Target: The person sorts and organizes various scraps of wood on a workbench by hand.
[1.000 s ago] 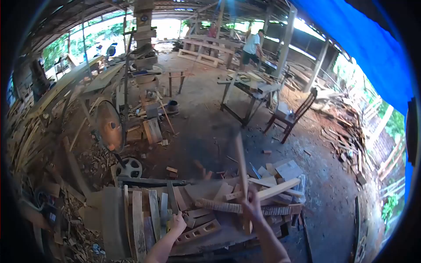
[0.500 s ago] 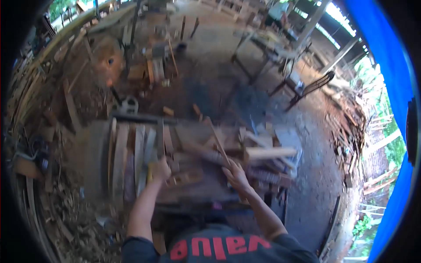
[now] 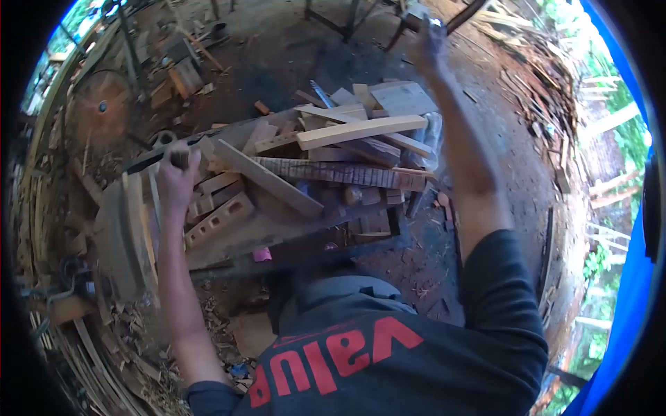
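Note:
My left hand is raised over the left end of a low workbench, its fingers wrapped round a short-looking piece of wood with a dark end. My right arm stretches far forward to the upper right, past the bench, and my right hand is blurred beside a stool. I cannot tell what, if anything, it holds. Between the arms, a flat board lies diagonally. Nearby are a block with round holes, a pale plank and a rough-edged strip.
Cut wood is heaped towards the bench's right end beside a grey flat panel. A round reddish disc stands at the far left. Scrap wood is piled along the right edge, and shavings cover the floor at lower left.
My view has turned and dropped closer to the bench. The right hand has gone from over the bench up to the far right; the stick it held no longer shows clearly. The left hand has lifted.

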`<action>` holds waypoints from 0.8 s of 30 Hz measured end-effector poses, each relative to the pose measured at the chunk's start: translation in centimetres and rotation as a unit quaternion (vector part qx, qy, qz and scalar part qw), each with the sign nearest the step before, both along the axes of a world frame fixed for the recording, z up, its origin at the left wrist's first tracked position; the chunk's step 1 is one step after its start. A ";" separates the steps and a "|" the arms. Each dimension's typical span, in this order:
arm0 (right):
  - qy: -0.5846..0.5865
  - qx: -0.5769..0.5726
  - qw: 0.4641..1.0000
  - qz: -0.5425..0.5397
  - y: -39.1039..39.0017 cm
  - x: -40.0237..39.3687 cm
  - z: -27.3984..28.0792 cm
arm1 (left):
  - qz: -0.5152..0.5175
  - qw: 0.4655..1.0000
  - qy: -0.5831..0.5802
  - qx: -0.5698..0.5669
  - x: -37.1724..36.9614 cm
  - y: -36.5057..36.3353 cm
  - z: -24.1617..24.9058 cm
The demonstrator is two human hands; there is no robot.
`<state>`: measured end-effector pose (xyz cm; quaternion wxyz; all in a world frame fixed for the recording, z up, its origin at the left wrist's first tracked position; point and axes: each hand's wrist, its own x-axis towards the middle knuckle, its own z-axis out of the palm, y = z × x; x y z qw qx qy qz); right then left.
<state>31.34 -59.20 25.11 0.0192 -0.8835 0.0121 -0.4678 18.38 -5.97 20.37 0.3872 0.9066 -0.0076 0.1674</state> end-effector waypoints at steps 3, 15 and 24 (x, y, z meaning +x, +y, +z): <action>0.386 -0.161 0.908 -0.017 -2.9 -4.0 -0.5 | -0.032 0.975 -0.087 -0.202 -1.3 -3.3 4.9; 0.604 -0.046 0.796 0.016 3.3 -6.6 -18.7 | -0.195 0.976 0.070 0.073 -11.3 -9.2 -10.1; 0.485 0.076 0.847 0.204 5.5 -13.1 -9.9 | -0.139 0.980 -0.084 0.114 -5.1 -3.1 -10.3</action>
